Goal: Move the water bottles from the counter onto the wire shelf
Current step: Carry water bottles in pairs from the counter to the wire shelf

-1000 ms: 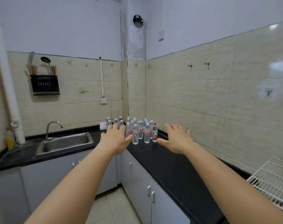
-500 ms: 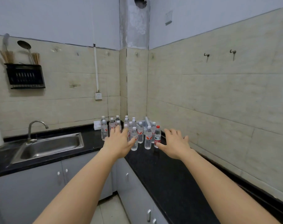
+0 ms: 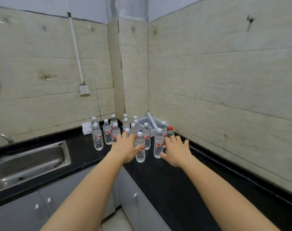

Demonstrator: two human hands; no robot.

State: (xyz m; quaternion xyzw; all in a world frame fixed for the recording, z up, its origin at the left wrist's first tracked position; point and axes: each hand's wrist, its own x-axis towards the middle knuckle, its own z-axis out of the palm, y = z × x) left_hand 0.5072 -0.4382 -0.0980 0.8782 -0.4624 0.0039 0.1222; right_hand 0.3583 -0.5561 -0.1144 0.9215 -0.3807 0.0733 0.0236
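Both bare hands have pushed forward over the black tabletop (image 3: 167,180) to the cluster of clear plastic water bottles (image 3: 107,134); the left hand (image 3: 126,148) now overlaps the front white-capped bottle (image 3: 140,155); the right hand (image 3: 177,151), fingers spread, has its thumb just beside the neighbouring bottle (image 3: 158,144).

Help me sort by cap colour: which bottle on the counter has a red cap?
The bottle at the cluster's far right, near the white basket and just beyond the right hand. Its cap is red; every other visible cap is white.
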